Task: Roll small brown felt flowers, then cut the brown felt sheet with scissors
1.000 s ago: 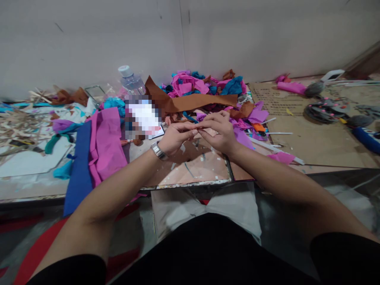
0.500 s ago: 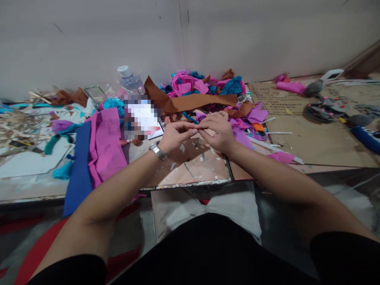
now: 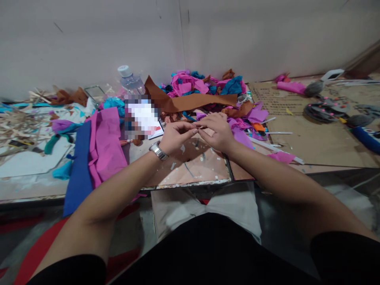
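Heap [image 3: 192,84] of coloured paper sits at the back of the tabletop [image 3: 204,170], near the wall [image 3: 118,35], beyond both hands. From the left: wood strips [image 3: 14,126] lie scattered behind a white sheet [image 3: 32,162]. A green handle [image 3: 52,145] rests at the sheet's far edge. Blue paper [image 3: 78,166] hangs over the front edge, beside pink paper [image 3: 108,138]. Behind these stands a capped bottle [image 3: 130,84]; in front of it is a phone [image 3: 154,133], screen lit and partly blurred.

Left hand [image 3: 176,137], watch [image 3: 158,150] at the wrist, meets the right hand [image 3: 218,130] above the tabletop. Both grips are drawn in, tips together — whether anything is pinched there cannot be told. A brown strip [image 3: 204,101] lies across the front of the heap. Right of the hands: purple paper [image 3: 258,114], white sticks [image 3: 280,133], printed cardboard [image 3: 291,142] — and a blue tube [image 3: 365,138] at the far right.
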### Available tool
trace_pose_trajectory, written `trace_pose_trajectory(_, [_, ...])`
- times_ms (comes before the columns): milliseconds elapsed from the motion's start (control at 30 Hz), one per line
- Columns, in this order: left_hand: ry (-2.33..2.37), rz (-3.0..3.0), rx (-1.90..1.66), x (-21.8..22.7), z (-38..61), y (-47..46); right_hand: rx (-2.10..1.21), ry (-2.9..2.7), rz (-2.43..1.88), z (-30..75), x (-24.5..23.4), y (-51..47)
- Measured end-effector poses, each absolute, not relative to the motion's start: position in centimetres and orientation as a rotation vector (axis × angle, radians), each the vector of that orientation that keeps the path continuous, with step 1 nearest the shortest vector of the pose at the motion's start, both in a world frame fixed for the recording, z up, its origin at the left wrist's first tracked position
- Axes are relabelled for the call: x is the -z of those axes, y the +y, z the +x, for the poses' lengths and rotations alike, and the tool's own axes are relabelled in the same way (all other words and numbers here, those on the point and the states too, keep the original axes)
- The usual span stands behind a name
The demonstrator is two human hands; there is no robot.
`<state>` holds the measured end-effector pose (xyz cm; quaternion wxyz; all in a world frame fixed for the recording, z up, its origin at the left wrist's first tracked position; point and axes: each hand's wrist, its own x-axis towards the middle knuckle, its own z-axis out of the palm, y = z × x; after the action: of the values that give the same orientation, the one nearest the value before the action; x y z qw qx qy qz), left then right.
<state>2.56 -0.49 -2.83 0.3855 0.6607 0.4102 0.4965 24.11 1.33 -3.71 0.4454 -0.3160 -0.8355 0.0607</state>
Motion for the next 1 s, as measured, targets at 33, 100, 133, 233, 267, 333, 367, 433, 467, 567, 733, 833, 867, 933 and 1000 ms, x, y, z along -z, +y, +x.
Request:
trace_pose_trajectory(33, [1.043,1.688,-1.266,2.8,2.6,-0.5,-0.160,-2.080,-0.791,24.1,3.8,1.4])
trace_pose_trajectory(100, [1.036,1.691,-1.267,2.7,2.7,-0.6,-0.169,-2.093,-0.803,24.1,3.9,1.4])
trace_pose_trajectory(133, [1.028,1.690,-1.265,2.6,2.7,-0.6,-0.170,-2.093,-0.808,24.1,3.9,1.4])
trace_pose_trajectory(233, [0.993,1.679,-1.251,2.3,2.8,-0.7,-0.165,-2.081,-0.814,24.1,3.8,1.4])
trace_pose_trajectory(267, [0.982,1.675,-1.245,2.2,2.8,-0.8,-0.157,-2.076,-0.818,24.1,3.7,1.3])
trace_pose_trajectory(333, [0.976,1.673,-1.240,2.1,2.8,-0.8,-0.142,-2.065,-0.827,24.1,3.6,1.2])
trace_pose_trajectory(367, [0.981,1.676,-1.242,2.1,2.7,-0.7,-0.141,-2.061,-0.831,24.1,3.5,1.2])
trace_pose_trajectory(433, [0.999,1.686,-1.251,2.2,2.6,-0.6,-0.154,-2.054,-0.826,24.0,3.4,1.1])
trace_pose_trajectory(467, [1.009,1.691,-1.257,2.2,2.5,-0.5,-0.163,-2.049,-0.817,24.0,3.4,1.1])
trace_pose_trajectory(567, [1.023,1.689,-1.263,2.4,2.3,-0.3,-0.160,-2.028,-0.786,24.1,3.4,1.2])
trace_pose_trajectory(733, [1.039,1.664,-1.232,2.5,2.3,-0.3,-0.128,-2.001,-0.739,24.1,3.3,1.2])
trace_pose_trajectory(833, [1.038,1.626,-1.256,2.7,2.4,-0.2,-0.109,-1.985,-0.729,24.0,3.2,1.0])
trace_pose_trajectory(867, [1.037,1.618,-1.265,2.8,2.4,-0.1,-0.107,-1.983,-0.741,24.0,3.2,1.0])
trace_pose_trajectory(933, [1.042,1.621,-1.275,3.1,2.3,-0.1,-0.114,-1.989,-0.770,23.9,3.1,0.8])
trace_pose_trajectory(1000, [1.052,1.643,-1.277,3.2,2.3,-0.1,-0.123,-1.997,-0.780,23.9,3.0,0.8])
